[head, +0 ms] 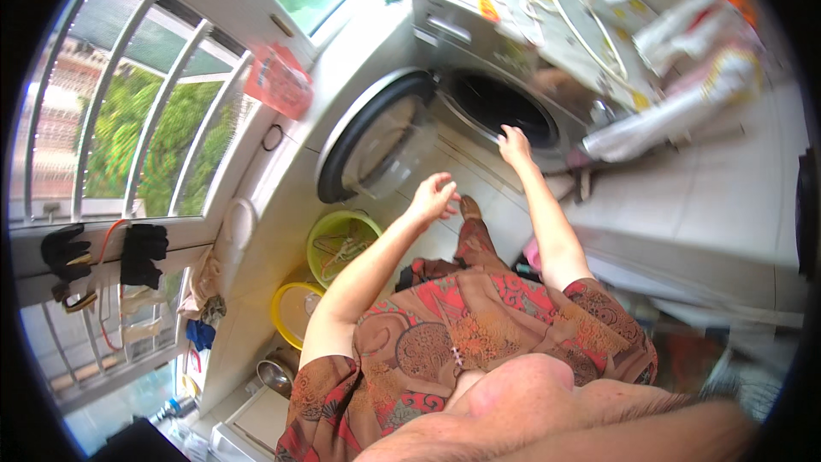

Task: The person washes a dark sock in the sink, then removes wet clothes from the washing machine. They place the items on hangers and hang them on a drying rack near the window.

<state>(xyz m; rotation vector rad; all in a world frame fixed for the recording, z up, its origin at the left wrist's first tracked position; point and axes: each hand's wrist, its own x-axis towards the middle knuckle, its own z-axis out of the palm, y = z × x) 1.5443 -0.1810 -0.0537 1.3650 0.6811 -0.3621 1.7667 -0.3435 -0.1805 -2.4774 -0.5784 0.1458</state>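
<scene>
A front-loading washing machine [442,25] stands before me with its round door [378,135] swung wide to the left. My right hand [515,143] is at the lower rim of the dark drum opening [500,106]; whether it touches the rim cannot be told. My left hand [436,197] hangs in the air below the door, fingers apart and slightly curled, holding nothing. I see nothing held in my right hand.
A green basin [315,256] with hangers and a yellow-rimmed basin [277,317] stand on the left. White hoses or cords [593,19] lie on the machine's cover. Barred windows [147,102] line the left; a metal pot [276,375] is at lower left.
</scene>
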